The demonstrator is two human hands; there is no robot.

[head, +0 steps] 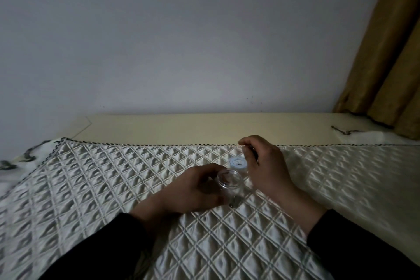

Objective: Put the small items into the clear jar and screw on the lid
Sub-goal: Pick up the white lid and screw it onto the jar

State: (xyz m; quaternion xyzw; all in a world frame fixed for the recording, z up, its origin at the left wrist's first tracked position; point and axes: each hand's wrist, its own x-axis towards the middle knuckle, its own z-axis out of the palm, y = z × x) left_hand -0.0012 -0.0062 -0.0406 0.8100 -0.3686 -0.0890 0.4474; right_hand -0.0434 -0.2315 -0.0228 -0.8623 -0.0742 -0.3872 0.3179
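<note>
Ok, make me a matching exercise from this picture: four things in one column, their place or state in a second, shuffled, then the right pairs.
Things:
1. clear jar
2. lid
3. left hand
4. curtain

Place or state:
A. hangs at the far right, mustard brown
B. wrapped around the jar
C. open at the top, tilted, held just above the quilt
D. lies flat on the quilt, beside the right hand

Pairs: 1-C, 2-D, 3-B, 4-A
</note>
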